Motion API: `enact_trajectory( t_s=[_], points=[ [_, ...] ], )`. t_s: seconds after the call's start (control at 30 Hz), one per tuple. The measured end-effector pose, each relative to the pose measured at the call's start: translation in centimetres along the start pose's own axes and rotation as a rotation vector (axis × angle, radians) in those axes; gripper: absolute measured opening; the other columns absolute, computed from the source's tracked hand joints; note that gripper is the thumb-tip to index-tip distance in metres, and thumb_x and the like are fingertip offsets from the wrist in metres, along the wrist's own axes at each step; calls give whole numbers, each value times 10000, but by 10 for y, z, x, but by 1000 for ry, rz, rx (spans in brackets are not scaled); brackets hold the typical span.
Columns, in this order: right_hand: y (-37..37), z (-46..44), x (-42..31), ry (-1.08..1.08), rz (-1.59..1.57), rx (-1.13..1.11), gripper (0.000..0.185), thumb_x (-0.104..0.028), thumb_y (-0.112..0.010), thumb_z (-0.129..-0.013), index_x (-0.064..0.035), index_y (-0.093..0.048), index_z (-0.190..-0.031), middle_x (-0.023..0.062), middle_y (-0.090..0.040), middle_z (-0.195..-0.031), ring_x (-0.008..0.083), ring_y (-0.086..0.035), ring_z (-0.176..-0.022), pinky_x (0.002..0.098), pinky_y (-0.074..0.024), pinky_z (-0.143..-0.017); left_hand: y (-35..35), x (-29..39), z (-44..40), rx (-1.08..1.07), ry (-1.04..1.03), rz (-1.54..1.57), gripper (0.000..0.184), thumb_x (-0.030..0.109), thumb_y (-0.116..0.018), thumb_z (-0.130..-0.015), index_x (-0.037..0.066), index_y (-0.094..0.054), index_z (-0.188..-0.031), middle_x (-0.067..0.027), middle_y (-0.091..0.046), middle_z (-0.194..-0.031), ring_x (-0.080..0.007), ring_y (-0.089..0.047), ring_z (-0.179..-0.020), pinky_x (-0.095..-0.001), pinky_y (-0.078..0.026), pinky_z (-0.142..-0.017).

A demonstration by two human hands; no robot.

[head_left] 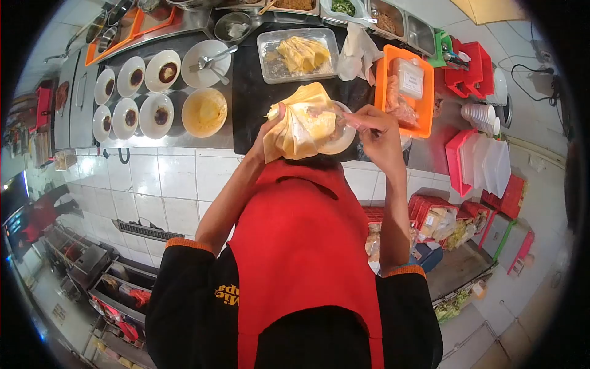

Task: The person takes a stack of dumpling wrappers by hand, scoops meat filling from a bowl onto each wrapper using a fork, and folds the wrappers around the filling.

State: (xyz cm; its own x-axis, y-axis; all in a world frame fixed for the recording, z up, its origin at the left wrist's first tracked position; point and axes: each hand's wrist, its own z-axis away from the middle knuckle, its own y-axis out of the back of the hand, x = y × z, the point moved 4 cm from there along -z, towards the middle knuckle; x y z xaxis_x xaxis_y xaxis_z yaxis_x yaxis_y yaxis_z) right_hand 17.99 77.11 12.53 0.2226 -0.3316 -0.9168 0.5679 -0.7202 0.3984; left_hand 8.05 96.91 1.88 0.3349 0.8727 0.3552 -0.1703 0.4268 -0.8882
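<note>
the left hand (268, 130) grasps a fanned stack of yellow dough wrappers (298, 128), partly covering a white bowl (339, 141); the right hand (378, 134) bends its fingers by the bowl, grip impossible to tell. beyond, a clear plastic tray (270, 71) holds more wrappers.

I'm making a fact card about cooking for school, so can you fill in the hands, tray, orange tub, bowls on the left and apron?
Left hand: holds fanned yellow sheets
Right hand: fingertips by a white bowl; can't tell if they hold anything
Tray: more sheets inside
Orange tub: pink food and a pack
Bowls: eight; six with something dark, one with something yellow, one with cutlery
Apron: red
</note>
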Motion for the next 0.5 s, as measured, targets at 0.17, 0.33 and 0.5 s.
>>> enact_trajectory(
  t_s=[0.17, 0.33, 0.5],
  points=[
    [-21, 3, 22, 80, -124, 72, 357, 166, -590, -856, -51, -776, -1071, 54, -647, -886, 102, -550, -766, 218, -418, -661, 6, -2, -8, -230, -31, 446, 694, 556, -368, -1044, 36, -353, -1503, -176, -516, -1448, -309, -554, -1302, -464, -458, -1094],
    [-5, 10, 30, 6, -190, 59, 274, 126, -637, -879, -20, -758, -1076, 44, -654, -926, 103, -570, -803, 224, -441, -709, 10, 6, -6, -280, -119, 401, 696, 545, -384, -1045, 19, -350, -1501, -182, -503, -1458, -314, -556, -1297, -462, -450, -1103],
    [-23, 6, 18, -93, -260, 52, 223, -26, -775, -847, -11, -695, -1055, -10, -612, -896, 62, -531, -756, 213, -419, -670, -6, -10, -2, 105, -3, -46, 713, 541, -480, -1017, 17, -368, -1488, -163, -551, -1399, -275, -598, -1245, -420, -488, -1066]
  ],
)
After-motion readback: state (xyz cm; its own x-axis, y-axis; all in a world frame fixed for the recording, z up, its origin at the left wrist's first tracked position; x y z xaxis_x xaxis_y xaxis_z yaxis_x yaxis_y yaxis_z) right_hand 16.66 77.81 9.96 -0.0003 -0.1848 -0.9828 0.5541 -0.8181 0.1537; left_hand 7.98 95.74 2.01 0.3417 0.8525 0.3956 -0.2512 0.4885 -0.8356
